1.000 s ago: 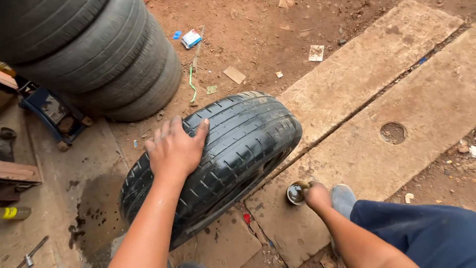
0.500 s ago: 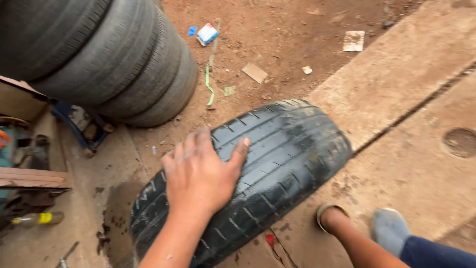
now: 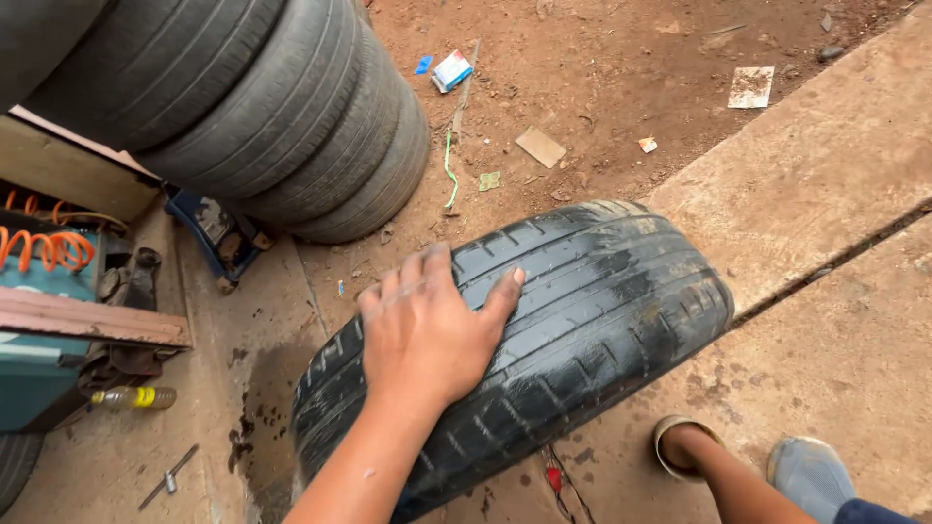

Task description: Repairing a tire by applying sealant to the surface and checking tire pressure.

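Outdoor concrete slab [image 3: 825, 194], red dirt beyond | tyre [image 3: 582, 320] upright, tread up, running lower-left to upper-right | my left hand [image 3: 427, 335] flat on tread, right hand [image 3: 680, 448] grip unclear.

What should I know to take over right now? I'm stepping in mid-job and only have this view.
Left hand: flat, fingers spread, pressing on the tread of the upright tyre, steadying it on the concrete slab.
Right hand: low beside the tyre, around a small round tin; whether the grip is closed is unclear.
Nearby: stacked tyres, small metal tool on the ground at left.
Done: tyre stands on its tread.
Left: cannot tell from this view.
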